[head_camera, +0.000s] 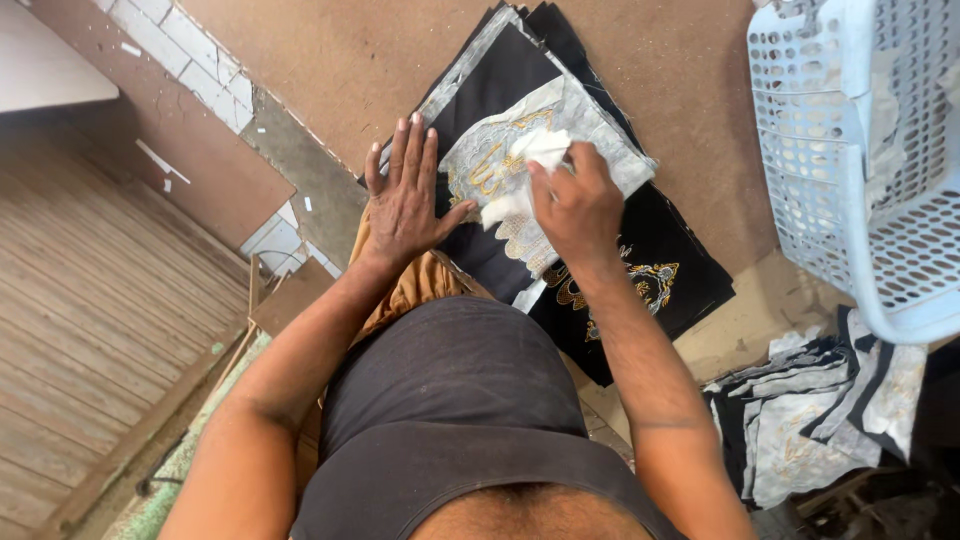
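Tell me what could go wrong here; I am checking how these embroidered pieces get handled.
The right hand pinches white backing off the top black embroidered piece; a hard pull might tear the gold stitching. The left hand presses only the stack's near-left edge, so the pieces could slide askew.

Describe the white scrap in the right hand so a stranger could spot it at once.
Start at the brown table and the stack of black embroidered fabric pieces on it. The left hand presses flat there; the right hand pinches the white scrap. It is crumpled and plain, unlike the flat gold-embroidered panels around it.
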